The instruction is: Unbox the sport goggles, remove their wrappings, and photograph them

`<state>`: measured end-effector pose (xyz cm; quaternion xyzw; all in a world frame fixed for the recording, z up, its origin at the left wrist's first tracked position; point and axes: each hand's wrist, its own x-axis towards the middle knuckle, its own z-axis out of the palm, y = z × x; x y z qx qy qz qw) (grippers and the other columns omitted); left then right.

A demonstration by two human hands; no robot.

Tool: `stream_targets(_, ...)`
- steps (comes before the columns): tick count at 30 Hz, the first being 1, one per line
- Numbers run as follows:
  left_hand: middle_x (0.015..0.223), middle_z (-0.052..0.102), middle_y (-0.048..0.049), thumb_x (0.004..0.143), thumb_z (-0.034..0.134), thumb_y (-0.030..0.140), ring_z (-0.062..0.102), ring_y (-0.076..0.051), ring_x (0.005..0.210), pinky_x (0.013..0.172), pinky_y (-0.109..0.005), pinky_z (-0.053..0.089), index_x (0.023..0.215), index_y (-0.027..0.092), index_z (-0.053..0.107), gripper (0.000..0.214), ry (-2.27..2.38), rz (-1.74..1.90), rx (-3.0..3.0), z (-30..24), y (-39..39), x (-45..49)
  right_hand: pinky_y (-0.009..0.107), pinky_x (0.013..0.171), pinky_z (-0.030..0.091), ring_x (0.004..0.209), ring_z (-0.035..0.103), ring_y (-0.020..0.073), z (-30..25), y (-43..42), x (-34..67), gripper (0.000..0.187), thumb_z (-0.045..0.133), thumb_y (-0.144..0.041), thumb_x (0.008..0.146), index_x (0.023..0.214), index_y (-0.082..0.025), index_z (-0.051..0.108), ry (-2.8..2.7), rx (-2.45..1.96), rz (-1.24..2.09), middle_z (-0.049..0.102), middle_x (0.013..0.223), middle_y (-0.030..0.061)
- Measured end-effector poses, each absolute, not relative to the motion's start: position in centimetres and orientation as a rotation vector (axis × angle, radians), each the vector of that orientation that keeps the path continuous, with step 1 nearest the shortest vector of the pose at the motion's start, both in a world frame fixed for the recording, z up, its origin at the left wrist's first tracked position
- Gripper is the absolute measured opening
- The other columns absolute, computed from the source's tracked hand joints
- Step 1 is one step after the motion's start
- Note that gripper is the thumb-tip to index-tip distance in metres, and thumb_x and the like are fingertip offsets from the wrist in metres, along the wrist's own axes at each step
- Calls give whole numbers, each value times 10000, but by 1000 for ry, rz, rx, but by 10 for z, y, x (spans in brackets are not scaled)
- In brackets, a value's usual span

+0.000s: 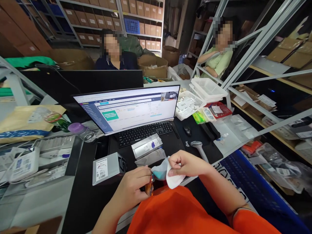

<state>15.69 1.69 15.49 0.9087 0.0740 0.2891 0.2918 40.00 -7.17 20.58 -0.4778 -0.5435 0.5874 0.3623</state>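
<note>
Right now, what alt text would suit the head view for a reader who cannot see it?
The left hand and right hand pinch a white-and-blue pouch over orange clothing at a dark desk. Behind them stand a lit monitor, keyboard, mouse and scanner. Two people, one in dark, one in green, sit beyond.

Dim stockroom; metal shelving (121, 19) stacked with cardboard boxes (92, 20); black desk (83, 201); slanted grey racking (258, 41).

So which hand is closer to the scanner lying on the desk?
Right. The right hand is close to the scanner, just to its left, pinching the white cloth. The left hand holds the cloth's other end, farther left, near the grey box.
</note>
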Motion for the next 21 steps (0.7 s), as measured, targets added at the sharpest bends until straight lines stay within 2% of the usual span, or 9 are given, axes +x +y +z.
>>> stream_targets(3,873,758,-36,798,555,42,730,-172,857,940,-346,587,817,207,660,196,181,844,2512,154,15,159,190,470,236,533,221,51,202,-67,396,563,774,-366,770,586,-220,263,-1379,-1294,1536,243,573,-108)
stream_targets(7,898,774,-45,799,593,37,748,-180,868,954,-359,595,831,195,664,176,174,1030,2538,145,10,164,174,423,209,486,234,35,192,-68,399,633,883,-404,610,564,-221,279,-1185,-1370,1535,273,525,-121)
stream_targets(11,911,778,-42,805,604,38,749,-191,911,965,-385,597,876,202,674,191,198,1097,2491,135,7,168,157,394,194,466,258,28,187,-73,406,664,953,-366,477,540,-209,311,-1061,-1450,1384,322,495,-119)
stream_targets(14,889,776,-45,796,628,58,750,-196,896,932,-387,612,899,206,696,192,244,1134,2434,134,10,168,149,387,222,447,285,27,185,-76,417,669,958,-345,470,522,-207,306,-961,-1444,1236,354,471,-114)
stream_targets(17,877,777,-46,791,653,95,752,-195,876,895,-374,626,874,209,706,151,263,1148,2365,137,13,165,153,391,311,427,382,43,183,-78,428,629,958,-368,491,545,-203,353,-857,-1337,1196,448,475,-95)
stream_targets(21,872,777,-51,789,657,109,750,-187,867,889,-354,625,834,199,711,114,272,1136,2343,142,15,162,191,424,453,442,533,89,178,-80,431,517,954,-386,542,751,-200,518,-817,-1173,1318,613,584,-57)
